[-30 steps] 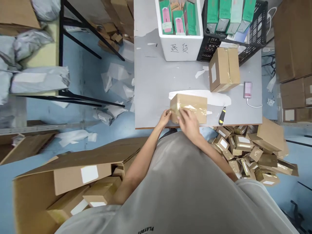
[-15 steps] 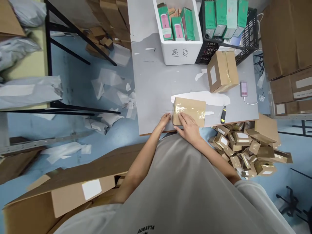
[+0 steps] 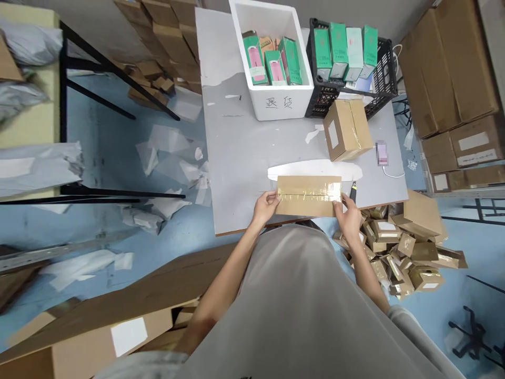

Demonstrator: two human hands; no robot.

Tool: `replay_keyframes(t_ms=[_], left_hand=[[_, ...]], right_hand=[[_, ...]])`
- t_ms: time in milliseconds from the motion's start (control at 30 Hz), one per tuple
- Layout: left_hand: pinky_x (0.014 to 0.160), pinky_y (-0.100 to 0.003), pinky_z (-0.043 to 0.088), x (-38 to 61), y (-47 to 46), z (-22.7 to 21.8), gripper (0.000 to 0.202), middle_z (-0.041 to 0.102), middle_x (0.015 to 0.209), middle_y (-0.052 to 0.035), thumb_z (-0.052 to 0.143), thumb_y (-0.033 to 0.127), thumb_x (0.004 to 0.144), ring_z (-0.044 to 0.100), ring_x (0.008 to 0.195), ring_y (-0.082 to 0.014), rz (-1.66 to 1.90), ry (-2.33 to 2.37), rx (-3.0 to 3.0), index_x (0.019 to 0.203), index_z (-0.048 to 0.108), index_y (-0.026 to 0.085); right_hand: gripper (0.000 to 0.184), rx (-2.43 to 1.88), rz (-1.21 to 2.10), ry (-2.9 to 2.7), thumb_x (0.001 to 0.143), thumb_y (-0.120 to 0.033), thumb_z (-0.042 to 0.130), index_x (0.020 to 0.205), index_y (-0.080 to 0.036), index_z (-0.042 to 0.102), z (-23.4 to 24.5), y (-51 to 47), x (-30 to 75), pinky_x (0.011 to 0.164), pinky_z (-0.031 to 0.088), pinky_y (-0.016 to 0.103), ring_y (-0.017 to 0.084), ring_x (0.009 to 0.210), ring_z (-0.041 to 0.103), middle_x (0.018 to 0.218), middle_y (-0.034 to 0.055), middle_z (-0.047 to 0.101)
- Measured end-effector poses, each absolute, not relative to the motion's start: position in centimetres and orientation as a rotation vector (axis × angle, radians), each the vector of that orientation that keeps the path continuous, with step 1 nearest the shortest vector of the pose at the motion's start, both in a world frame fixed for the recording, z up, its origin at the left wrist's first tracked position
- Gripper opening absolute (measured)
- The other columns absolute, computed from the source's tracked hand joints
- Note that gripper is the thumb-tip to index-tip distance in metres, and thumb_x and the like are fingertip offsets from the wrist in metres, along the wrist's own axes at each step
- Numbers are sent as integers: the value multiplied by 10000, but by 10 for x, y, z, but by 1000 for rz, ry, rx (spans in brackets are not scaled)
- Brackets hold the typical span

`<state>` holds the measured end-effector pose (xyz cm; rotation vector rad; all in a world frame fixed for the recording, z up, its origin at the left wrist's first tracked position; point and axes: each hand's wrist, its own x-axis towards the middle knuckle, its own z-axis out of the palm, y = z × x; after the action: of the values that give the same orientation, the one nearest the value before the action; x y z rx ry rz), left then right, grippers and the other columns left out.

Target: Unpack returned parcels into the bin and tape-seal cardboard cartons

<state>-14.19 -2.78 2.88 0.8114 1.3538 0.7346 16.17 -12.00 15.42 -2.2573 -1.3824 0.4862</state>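
Observation:
A flat brown cardboard box (image 3: 308, 195) sealed with clear tape lies at the near edge of the grey table (image 3: 240, 152). My left hand (image 3: 264, 206) grips its left end, fingers curled on the edge. My right hand (image 3: 349, 213) grips its right end in the same way. The box sits lengthwise between both hands, its taped seam facing up.
A second taped box (image 3: 347, 129), a phone on a cable (image 3: 381, 153), a white foam bin (image 3: 272, 55) and a black crate (image 3: 347, 58) with green cartons stand further back. A yellow-black knife (image 3: 353, 190) lies by my right hand. Small boxes (image 3: 398, 247) are piled on the floor to the right; large cartons (image 3: 98, 326) lie left.
My right hand slid from the box's top to its right end. The box turned so that it lies lengthwise between my hands. The left hand stayed on its left end.

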Motion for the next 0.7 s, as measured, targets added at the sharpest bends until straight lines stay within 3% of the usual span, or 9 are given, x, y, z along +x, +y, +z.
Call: replay_keyframes(t_ms=[200, 300, 400, 533, 600, 700], left_hand=[[1085, -522, 649, -171, -55, 34, 312, 831, 1201, -121, 794, 360, 887, 820, 1102, -312, 678, 1682, 1026, 1152, 703, 222], [1224, -598, 570, -166, -49, 38, 390, 774, 1338, -178, 785, 360, 894, 747, 1328, -371, 700, 1810, 1085, 1236, 673, 209], [1382, -621, 398, -134, -20, 50, 590, 629, 1604, -235, 766, 357, 925, 543, 1599, -411, 839, 1877, 1331, 1466, 617, 174], [1421, -579, 342, -43, 47, 70, 634, 610, 1656, -238, 734, 403, 985, 529, 1623, -399, 859, 1606, 1497, 1554, 607, 154], [1414, -559, 353, 16, 85, 75, 675, 612, 1661, -252, 771, 406, 959, 533, 1627, -408, 764, 1453, 1447, 1563, 625, 142], [1337, -590, 446, 100, 129, 73, 751, 583, 1704, -270, 813, 362, 905, 530, 1629, -441, 624, 1338, 1335, 1596, 616, 143]], right_hand=[[617, -1929, 991, -1131, 956, -696, 668, 1289, -187, 774, 74, -112, 165, 1128, 646, 543, 373, 1246, 821, 1348, 205, 841], [621, -1941, 964, -1136, 908, -743, 702, 1187, -193, 776, 57, -85, 192, 1129, 634, 568, 383, 1197, 821, 1284, 218, 844], [813, -2007, 642, -1086, 861, -778, 731, 1358, -134, 730, 56, -28, 258, 1253, 530, 613, 418, 1360, 731, 1467, 288, 751], [1015, -2097, 508, -834, 858, -707, 765, 1594, -37, 560, 64, 69, 349, 1327, 448, 568, 412, 1554, 585, 1698, 359, 540], [994, -2104, 577, -767, 877, -660, 742, 1585, 13, 557, 66, 108, 373, 1268, 510, 526, 395, 1500, 635, 1647, 380, 582], [822, -2087, 665, -779, 885, -590, 710, 1454, 3, 679, 65, 138, 378, 1172, 580, 484, 372, 1335, 740, 1432, 331, 755]])
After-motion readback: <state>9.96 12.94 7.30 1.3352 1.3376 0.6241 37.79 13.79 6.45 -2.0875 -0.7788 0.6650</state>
